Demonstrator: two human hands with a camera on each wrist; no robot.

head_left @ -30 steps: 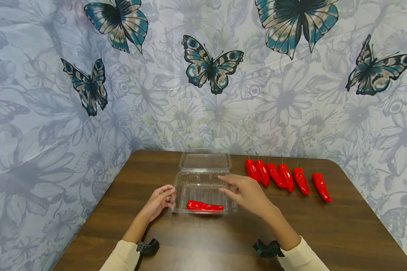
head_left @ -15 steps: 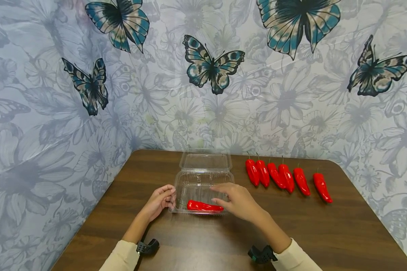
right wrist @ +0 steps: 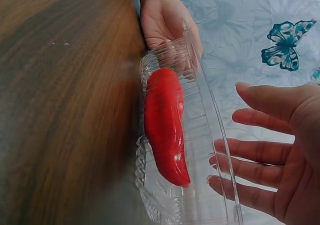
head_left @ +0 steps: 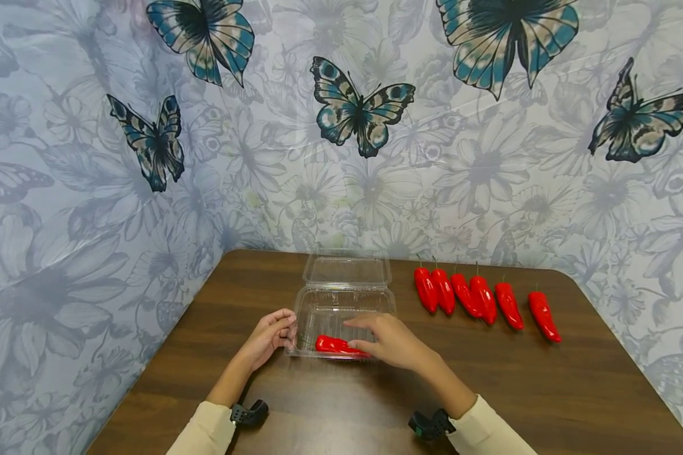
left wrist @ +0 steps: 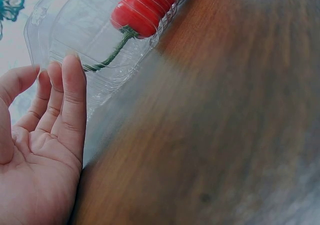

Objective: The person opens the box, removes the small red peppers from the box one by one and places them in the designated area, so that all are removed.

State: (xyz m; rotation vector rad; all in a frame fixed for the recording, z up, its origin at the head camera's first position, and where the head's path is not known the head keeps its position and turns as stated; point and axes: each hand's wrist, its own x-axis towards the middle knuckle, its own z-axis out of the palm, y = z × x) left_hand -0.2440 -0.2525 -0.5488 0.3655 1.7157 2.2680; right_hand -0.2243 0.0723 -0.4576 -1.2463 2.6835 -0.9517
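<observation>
A clear plastic clamshell container (head_left: 319,316) stands on the table, its lid (head_left: 347,270) folded back. Inside, along the near wall, lies one glossy red pepper (head_left: 331,344); its green stem (left wrist: 112,55) points left in the left wrist view. My left hand (head_left: 269,338) holds the container's left edge between thumb and fingertips. Over the right half of the container hovers my right hand (head_left: 395,341), fingers extended and apart, holding nothing. It covers the pepper's tip in the head view, but the right wrist view shows the whole red pepper body (right wrist: 165,125) apart from those fingers.
Several red peppers (head_left: 482,300) lie in a row at the back right of the brown wooden table (head_left: 341,411). Behind the table hangs a butterfly-patterned backdrop (head_left: 262,189). Each wrist wears a black device (head_left: 249,412).
My right hand has moved left and slightly down, from the container's right edge to above the pepper's right end. The left hand and container have stayed in place.
</observation>
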